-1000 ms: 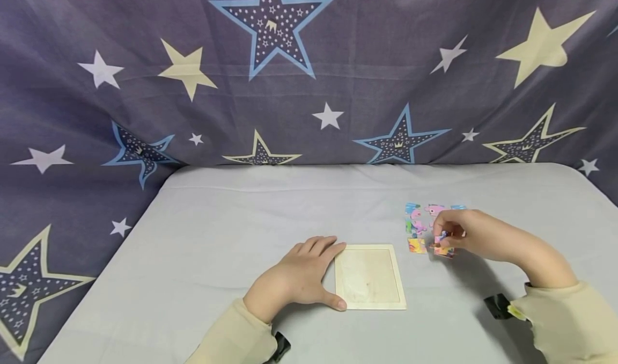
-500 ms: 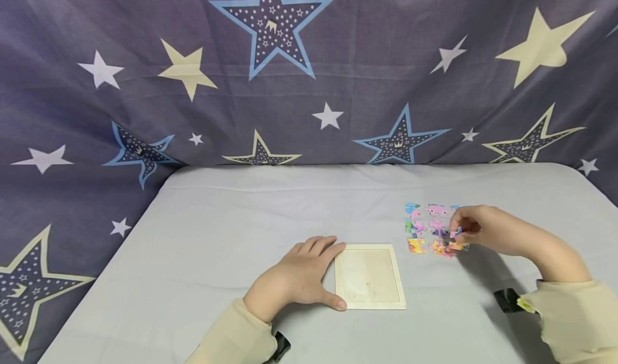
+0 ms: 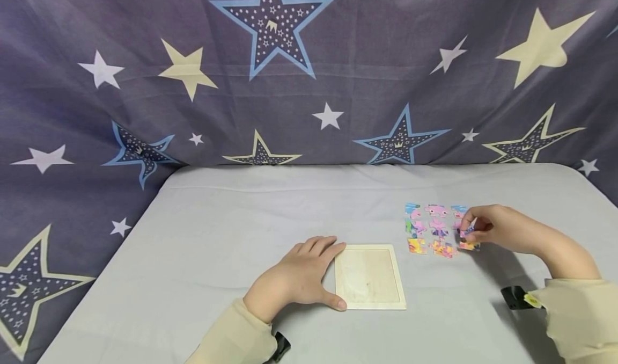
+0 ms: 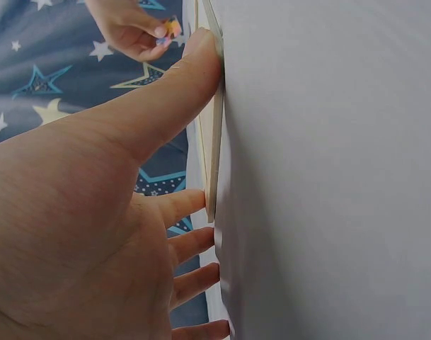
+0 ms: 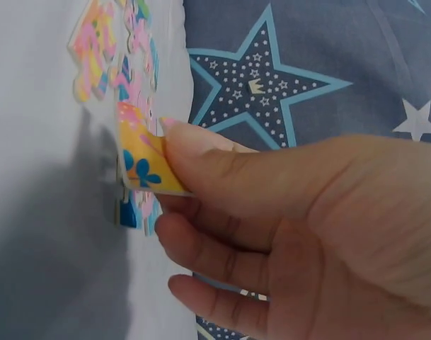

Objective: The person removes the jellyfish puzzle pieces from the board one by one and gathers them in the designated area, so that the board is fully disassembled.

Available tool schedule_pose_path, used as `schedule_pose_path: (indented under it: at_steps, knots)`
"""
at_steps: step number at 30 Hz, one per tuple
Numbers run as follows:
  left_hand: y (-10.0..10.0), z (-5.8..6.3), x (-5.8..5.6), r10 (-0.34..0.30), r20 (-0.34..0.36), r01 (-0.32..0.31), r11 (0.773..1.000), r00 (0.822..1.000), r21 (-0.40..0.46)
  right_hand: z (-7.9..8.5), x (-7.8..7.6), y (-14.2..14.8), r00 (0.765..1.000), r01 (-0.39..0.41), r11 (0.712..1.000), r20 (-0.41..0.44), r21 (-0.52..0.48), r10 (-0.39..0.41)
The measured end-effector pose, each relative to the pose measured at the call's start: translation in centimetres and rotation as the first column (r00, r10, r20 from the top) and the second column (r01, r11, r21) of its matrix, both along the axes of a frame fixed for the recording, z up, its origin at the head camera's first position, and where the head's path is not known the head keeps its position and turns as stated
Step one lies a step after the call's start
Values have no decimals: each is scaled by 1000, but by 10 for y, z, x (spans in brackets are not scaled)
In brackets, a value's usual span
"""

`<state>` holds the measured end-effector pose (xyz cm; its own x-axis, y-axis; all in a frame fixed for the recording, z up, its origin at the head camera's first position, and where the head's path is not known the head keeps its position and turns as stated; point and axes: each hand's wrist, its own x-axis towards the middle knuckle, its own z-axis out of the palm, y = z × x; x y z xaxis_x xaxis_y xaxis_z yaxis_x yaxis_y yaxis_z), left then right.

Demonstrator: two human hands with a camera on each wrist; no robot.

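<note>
My left hand (image 3: pixel 299 278) rests at the left edge of a square, pale wooden puzzle tray (image 3: pixel 401 286) with a raised rim. Its fingers are spread, with the thumb on the near left corner and the index finger at the far one. Between thumb and fingers my right hand (image 3: pixel 509 232) pinches a yellow puzzle piece (image 5: pixel 144 152) with blue petals, lifted at the near right of a loose grid of puzzle pieces. A pink face piece (image 3: pixel 436 210) and an orange-yellow piece (image 3: pixel 442 248) lie in that grid. Part of the right column is hidden behind my right fingers.
A light grey cloth (image 3: pixel 241 213) covers the flat surface under everything. Behind it and on the left hangs a dark curtain (image 3: pixel 367 42) printed with stars. The puzzle pieces lie beyond the tray, to its right.
My right hand has moved right, from the middle column to the right column of the grid. The middle column now lies uncovered. My left hand and the tray have stayed still.
</note>
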<state>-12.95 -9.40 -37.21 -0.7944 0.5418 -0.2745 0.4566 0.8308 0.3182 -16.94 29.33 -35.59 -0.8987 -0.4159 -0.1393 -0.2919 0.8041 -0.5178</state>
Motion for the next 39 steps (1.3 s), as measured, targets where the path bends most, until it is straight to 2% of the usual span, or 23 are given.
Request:
schedule_pose_path:
  at_steps: [13, 22, 39]
  knots:
    - [0, 0, 0, 2, 1, -2, 1000, 1000, -1, -10, -6, 9, 996, 14, 1000, 87, 10, -15]
    - [1, -1, 0, 7, -1, -7, 1000, 1000, -15, -17, -8, 10, 995, 28, 1000, 100, -7, -27]
    - [0, 0, 0, 5, 1, -5, 1000, 1000, -2, -18, -8, 9, 995, 23, 1000, 98, 13, -24]
